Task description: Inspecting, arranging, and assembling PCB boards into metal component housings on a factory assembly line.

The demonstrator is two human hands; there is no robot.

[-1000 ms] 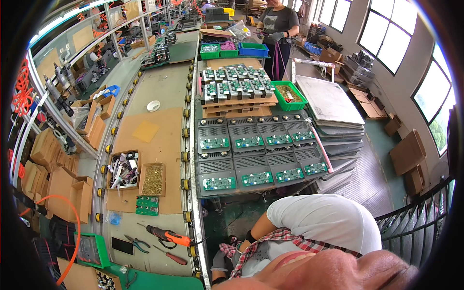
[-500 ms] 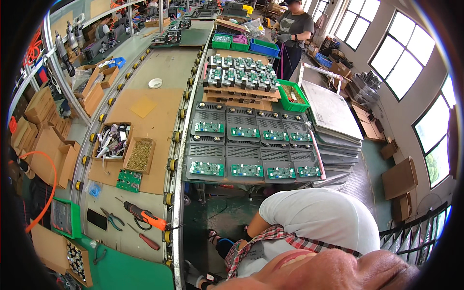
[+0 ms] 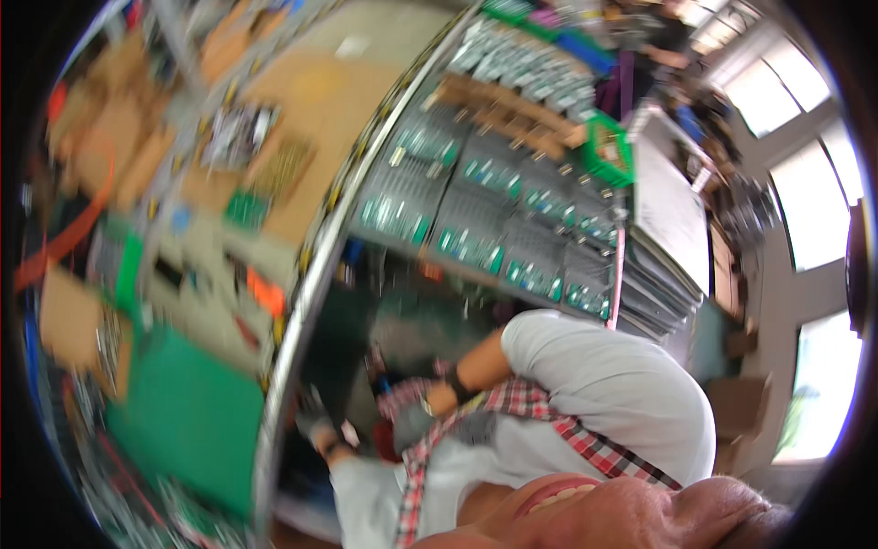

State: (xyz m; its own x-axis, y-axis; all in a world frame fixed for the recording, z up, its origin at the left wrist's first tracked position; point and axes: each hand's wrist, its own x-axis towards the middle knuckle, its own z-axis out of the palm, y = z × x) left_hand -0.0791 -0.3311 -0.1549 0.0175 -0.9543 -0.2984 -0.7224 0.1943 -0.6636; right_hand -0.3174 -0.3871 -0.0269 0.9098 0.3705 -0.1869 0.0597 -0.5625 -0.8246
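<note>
Both my hands are low in front of my body, beside the metal rail of the work line, and motion smears them. My left hand (image 3: 315,419), in a grey glove with a dark band at the wrist, hangs next to the rail (image 3: 306,297). A small pale thing (image 3: 350,434) shows near that wrist; whether it is held I cannot make out. My right hand (image 3: 415,426), apparently grey-gloved, is bent in at the red-and-black checked cloth (image 3: 526,400) across my front. The fingers of both hands are too blurred to read.
Dark vented panels (image 3: 439,240) bearing green circuit boards (image 3: 395,218) lie on the bench ahead. Left of the rail are a green mat (image 3: 192,416), an orange-handled power tool (image 3: 265,291) and parts boxes. Stacked sheets (image 3: 666,206) and a green bin (image 3: 608,151) stand right.
My view has swung, so the bench appears tilted and shifted. My left hand has come up farther into view beside the rail, and my right forearm now shows more plainly.
</note>
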